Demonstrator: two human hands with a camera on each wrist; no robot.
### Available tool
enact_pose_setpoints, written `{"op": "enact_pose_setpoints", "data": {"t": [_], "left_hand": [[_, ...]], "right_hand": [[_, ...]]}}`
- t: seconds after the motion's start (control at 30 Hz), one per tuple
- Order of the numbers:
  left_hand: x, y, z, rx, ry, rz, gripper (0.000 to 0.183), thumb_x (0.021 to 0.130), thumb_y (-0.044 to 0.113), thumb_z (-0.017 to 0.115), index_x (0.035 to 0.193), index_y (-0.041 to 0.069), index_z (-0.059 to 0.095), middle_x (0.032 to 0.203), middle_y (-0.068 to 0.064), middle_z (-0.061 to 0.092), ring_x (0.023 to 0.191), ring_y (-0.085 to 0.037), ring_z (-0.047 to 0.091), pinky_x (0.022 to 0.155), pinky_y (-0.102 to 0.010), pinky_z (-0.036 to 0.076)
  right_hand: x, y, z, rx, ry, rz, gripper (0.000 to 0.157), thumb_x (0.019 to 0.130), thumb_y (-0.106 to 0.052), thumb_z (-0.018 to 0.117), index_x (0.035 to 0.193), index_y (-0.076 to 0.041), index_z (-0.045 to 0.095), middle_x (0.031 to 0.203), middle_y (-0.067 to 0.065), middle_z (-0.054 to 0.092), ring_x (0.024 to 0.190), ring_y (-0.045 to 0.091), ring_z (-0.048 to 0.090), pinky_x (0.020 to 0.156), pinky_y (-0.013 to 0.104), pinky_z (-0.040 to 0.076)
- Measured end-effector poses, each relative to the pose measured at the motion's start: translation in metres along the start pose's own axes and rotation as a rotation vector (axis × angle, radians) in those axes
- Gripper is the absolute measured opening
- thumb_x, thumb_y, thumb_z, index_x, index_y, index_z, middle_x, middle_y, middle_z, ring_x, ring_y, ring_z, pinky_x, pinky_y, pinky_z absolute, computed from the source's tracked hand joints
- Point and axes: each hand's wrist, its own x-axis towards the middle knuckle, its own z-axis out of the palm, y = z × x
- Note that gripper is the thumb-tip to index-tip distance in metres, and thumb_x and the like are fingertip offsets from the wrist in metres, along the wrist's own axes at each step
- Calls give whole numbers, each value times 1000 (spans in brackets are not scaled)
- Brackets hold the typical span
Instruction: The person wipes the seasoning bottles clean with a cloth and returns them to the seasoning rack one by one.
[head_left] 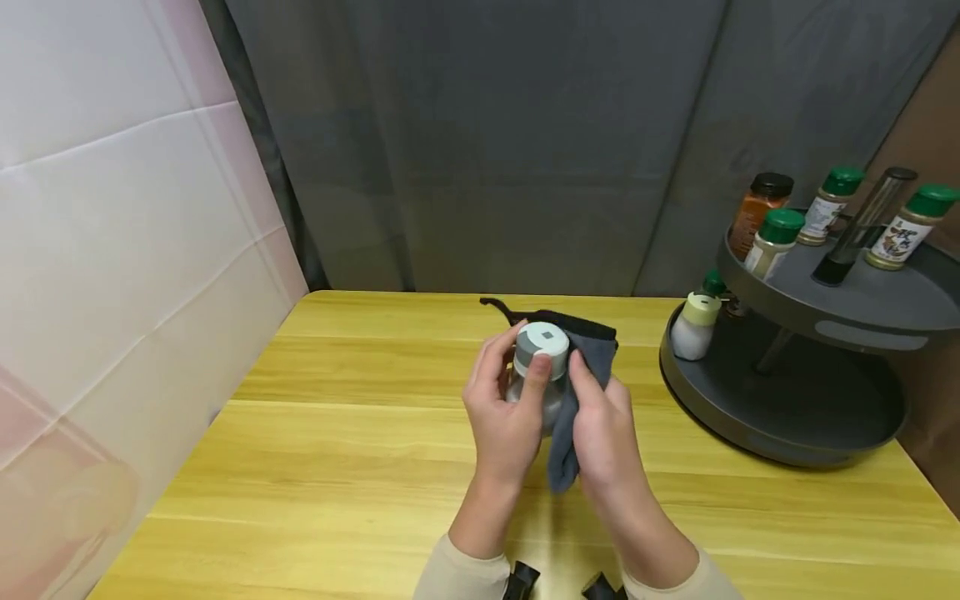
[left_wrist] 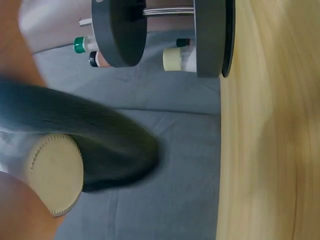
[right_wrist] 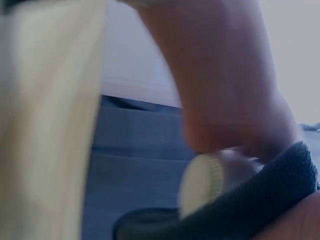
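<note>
Over the middle of the wooden table, my left hand (head_left: 504, 417) grips a small clear seasoning jar (head_left: 553, 402) with a white and grey cap. My right hand (head_left: 606, 425) pinches a dark grey cloth (head_left: 564, 460) against the jar's right side. A black edge and a thin strap of the cloth stick out behind the jar. In the left wrist view, the round pale base of the jar (left_wrist: 57, 175) shows beside the blurred cloth (left_wrist: 110, 140). From the right wrist, the cloth (right_wrist: 245, 215) runs across the lower part, partly covering the jar (right_wrist: 196, 185).
A dark two-tier turntable rack (head_left: 780, 417) stands at the table's right. Its top tier carries several spice bottles, one an orange bottle (head_left: 750, 221) with a black cap. On the lower tier sits a white shaker (head_left: 693, 329) with a cream cap. Behind the table hangs a grey curtain (head_left: 510, 167).
</note>
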Motion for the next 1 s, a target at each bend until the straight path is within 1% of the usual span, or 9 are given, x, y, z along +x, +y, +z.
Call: {"op": "enact_pose_setpoints", "data": {"t": [0.1, 0.23, 0.3, 0.37, 0.5, 0.6, 0.7, 0.77, 1.0], "left_hand": [[0, 0, 2, -2, -15, 13, 43, 103, 38, 72, 131, 5, 71, 118, -14, 72, 99, -15, 67, 76, -22, 56], [2, 1, 2, -6, -8, 68, 45, 105, 40, 68, 128, 1, 70, 110, -16, 71, 90, -15, 64, 64, -20, 52], [5, 1, 1, -2, 13, 93, 44, 105, 38, 68, 127, 1, 70, 107, -17, 71, 87, -15, 63, 60, -20, 49], [8, 1, -3, 14, 38, 107, 43, 105, 36, 69, 128, 0, 70, 107, -17, 70, 87, -15, 63, 59, -19, 48], [11, -1, -9, 14, 65, 78, 40, 105, 28, 70, 131, -1, 69, 114, -19, 71, 95, -14, 65, 65, -17, 49], [9, -5, -12, 11, 48, 35, 37, 105, 24, 70, 132, 0, 70, 116, -19, 71, 98, -13, 66, 70, -18, 53], [7, -8, -12, 17, 22, 3, 36, 105, 25, 68, 133, 2, 70, 118, -17, 72, 99, -13, 67, 73, -20, 56], [8, -10, -12, 30, 15, 4, 38, 107, 30, 66, 134, 4, 70, 118, -16, 73, 97, -12, 67, 70, -20, 55], [15, -3, -9, 117, -21, 121, 68, 99, 63, 65, 133, 5, 68, 116, -18, 68, 95, -19, 66, 58, -21, 56]], "right_hand": [[-7, -5, 5, -33, 42, -219, 48, 116, -32, 40, 155, -5, 47, 150, 9, 58, 136, 16, 55, 115, 23, 43], [-8, 11, 14, -165, 96, -660, 37, 107, -1, 48, 142, 9, 57, 122, 26, 66, 112, 17, 63, 102, 20, 50], [-6, 25, 16, -208, 108, -776, 35, 104, 7, 48, 137, 12, 58, 112, 28, 67, 105, 13, 64, 98, 20, 52], [-6, 38, 17, -222, 109, -723, 33, 105, 5, 49, 136, 10, 59, 103, 21, 67, 97, 10, 65, 90, 20, 53], [-5, 48, 10, -188, 87, -346, 31, 113, -17, 48, 129, 5, 63, 80, 5, 57, 70, 11, 55, 67, 26, 47], [1, 40, 3, -63, 22, -36, 44, 115, -35, 45, 128, 3, 63, 83, 1, 60, 73, 10, 59, 70, 26, 50], [7, 24, 0, 68, -30, 139, 51, 114, -43, 42, 135, -1, 61, 100, 2, 71, 93, 11, 69, 86, 27, 56], [7, 12, 2, 101, -54, 155, 50, 115, -42, 41, 142, -4, 59, 118, 4, 71, 109, 12, 68, 99, 28, 53], [-2, -22, 16, 72, -46, -36, 45, 116, -32, 37, 151, -5, 51, 148, 10, 57, 137, 21, 52, 122, 40, 36]]}}
